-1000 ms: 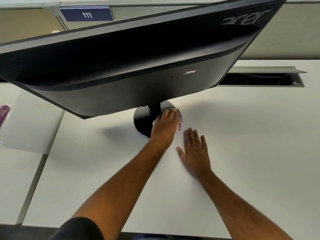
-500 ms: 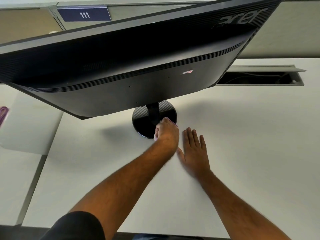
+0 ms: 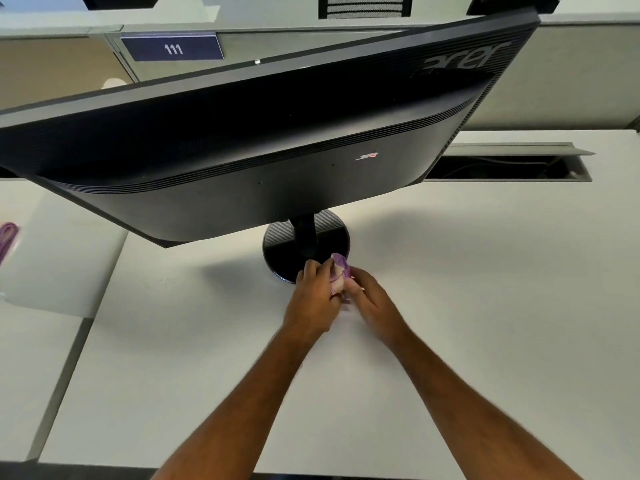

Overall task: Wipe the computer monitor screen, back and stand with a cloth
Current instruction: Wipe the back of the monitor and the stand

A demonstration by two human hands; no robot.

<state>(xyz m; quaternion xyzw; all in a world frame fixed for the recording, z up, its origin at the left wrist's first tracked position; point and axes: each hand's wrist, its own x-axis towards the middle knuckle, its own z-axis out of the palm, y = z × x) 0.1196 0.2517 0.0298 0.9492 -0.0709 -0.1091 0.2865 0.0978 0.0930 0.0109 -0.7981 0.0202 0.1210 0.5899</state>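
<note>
A black monitor (image 3: 263, 143) stands on the white desk (image 3: 467, 289) with its back toward me, its screen hidden. Its round black stand base (image 3: 284, 251) sits under it with a short neck (image 3: 304, 233). A bunched purple and white cloth (image 3: 337, 277) is at the near right edge of the base. My left hand (image 3: 315, 299) grips the cloth from the left. My right hand (image 3: 370, 303) has come in from the right and its fingers pinch the same cloth.
A cable slot (image 3: 505, 166) with a raised lid opens in the desk behind the monitor at right. A purple cable (image 3: 7, 237) lies at the far left edge. A partition with a "111" label (image 3: 173, 48) runs along the back.
My right hand lifted off the desk, where it lay flat, and closed on the cloth. My left hand drew back from the stand base to its near edge, and the cloth bunched between both hands.
</note>
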